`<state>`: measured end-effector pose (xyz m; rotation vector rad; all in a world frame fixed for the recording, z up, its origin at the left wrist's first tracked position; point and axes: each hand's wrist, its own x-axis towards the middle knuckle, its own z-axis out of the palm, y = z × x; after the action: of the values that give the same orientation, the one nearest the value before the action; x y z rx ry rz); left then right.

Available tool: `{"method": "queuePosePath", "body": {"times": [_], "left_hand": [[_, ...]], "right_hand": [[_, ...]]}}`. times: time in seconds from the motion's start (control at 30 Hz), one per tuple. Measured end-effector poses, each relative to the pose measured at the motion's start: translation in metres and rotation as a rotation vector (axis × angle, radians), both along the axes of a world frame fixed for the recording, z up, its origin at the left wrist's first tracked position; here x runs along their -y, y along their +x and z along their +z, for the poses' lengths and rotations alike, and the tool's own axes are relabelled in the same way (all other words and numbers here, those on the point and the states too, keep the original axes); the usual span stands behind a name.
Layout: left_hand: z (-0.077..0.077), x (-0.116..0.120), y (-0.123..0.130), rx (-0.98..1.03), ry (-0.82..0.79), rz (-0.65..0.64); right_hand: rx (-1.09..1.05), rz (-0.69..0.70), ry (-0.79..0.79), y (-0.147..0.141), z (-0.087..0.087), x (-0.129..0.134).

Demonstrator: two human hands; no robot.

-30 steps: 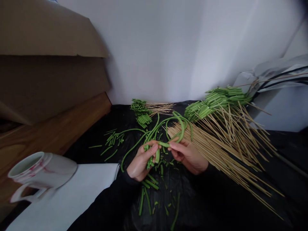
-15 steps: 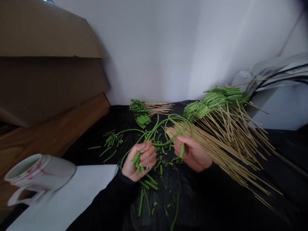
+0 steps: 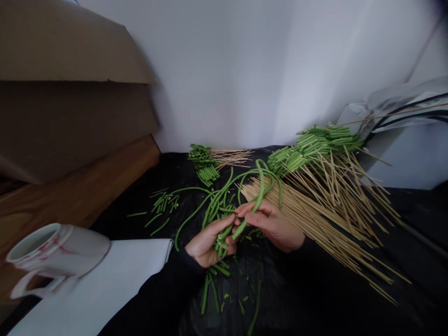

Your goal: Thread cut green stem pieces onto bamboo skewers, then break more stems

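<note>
My left hand is closed around a bunch of green garlic scapes, their cut ends poking out between the fingers. In my right hand one long garlic scape is pinched, its thick end brought against the bunch. The two hands meet, fingertips almost touching. Behind them, long curled scapes loop over the black sheet. Short cut pieces and small scraps lie below and around my hands.
Bamboo skewers lie fanned to the right. Skewered green pieces are piled at back right, with a smaller skewered stack at back centre. Left are a mug, a white sheet and a cardboard box. A white wall stands behind.
My right hand has moved left to my left hand, bringing the end of its scape to the bunch. My left hand has turned and its grip has loosened a little.
</note>
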<state>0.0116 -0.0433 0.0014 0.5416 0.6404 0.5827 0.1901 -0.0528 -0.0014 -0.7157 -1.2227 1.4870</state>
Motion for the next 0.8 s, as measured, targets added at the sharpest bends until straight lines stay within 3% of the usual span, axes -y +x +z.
{"method": "queuePosePath", "body": {"times": [0.23,0.43,0.8], "left_hand": [[-0.001,0.005,-0.001,-0.126,0.256,-0.145],[0.0,0.004,-0.001,-0.318,0.331,-0.165],[0.003,0.004,0.0,-0.326,0.361,-0.148]], "right_hand": [[0.074,0.072,-0.077,-0.001,-0.001,0.0],[-0.185,-0.114,-0.301,0.01,0.003,-0.007],[-0.14,-0.119,-0.218,0.007,0.001,-0.006]]}}
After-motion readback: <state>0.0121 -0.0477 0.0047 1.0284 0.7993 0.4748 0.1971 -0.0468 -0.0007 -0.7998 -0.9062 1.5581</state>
